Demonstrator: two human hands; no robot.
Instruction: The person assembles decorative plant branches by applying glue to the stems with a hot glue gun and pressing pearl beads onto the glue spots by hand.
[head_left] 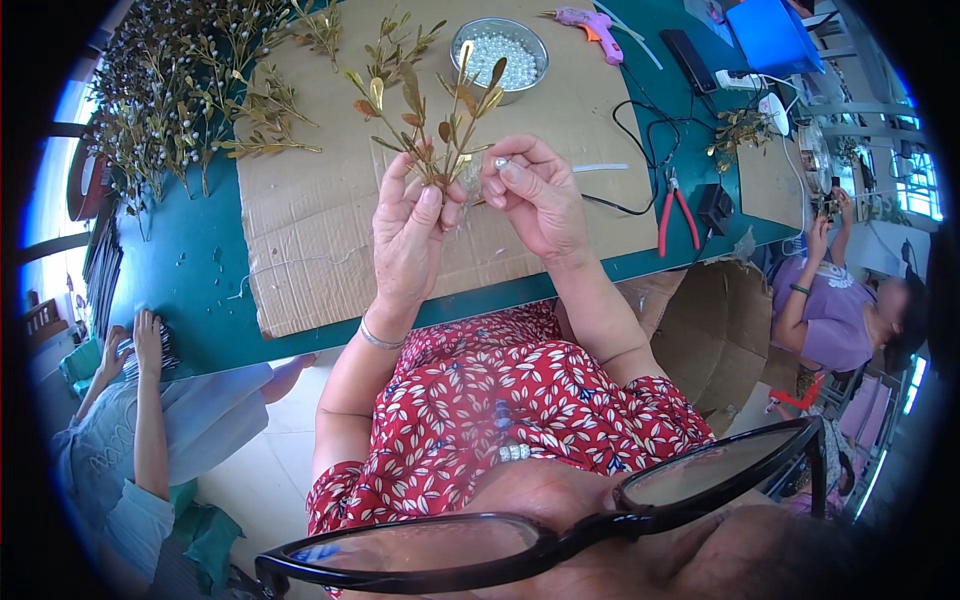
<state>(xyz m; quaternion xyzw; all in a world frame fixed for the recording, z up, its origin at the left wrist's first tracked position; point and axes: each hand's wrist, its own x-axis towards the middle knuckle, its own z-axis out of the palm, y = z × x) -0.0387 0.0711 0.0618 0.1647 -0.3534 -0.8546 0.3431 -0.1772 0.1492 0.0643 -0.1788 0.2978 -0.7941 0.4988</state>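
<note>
My left hand (412, 225) is closed round the lower stems of a gold artificial leaf spray (440, 125), whose leaves fan upward. Close beside it, my right hand (535, 195) pinches a small white pearl bead (501, 163) between thumb and forefinger, a little to the right of the stems. Beyond both hands stands a round metal tin (540, 62) filled with many white pearl beads (500, 62). More gold leaf sprays (395, 55) lie on the cardboard sheet (320, 230) under my hands.
At left is a large pile of beaded sprays (180, 80). A pink glue gun (592, 30), red-handled pliers (677, 220), black cables (650, 140) and a black adapter (714, 208) lie right on the green table (200, 290). Co-workers sit at left (150, 420) and right (835, 300).
</note>
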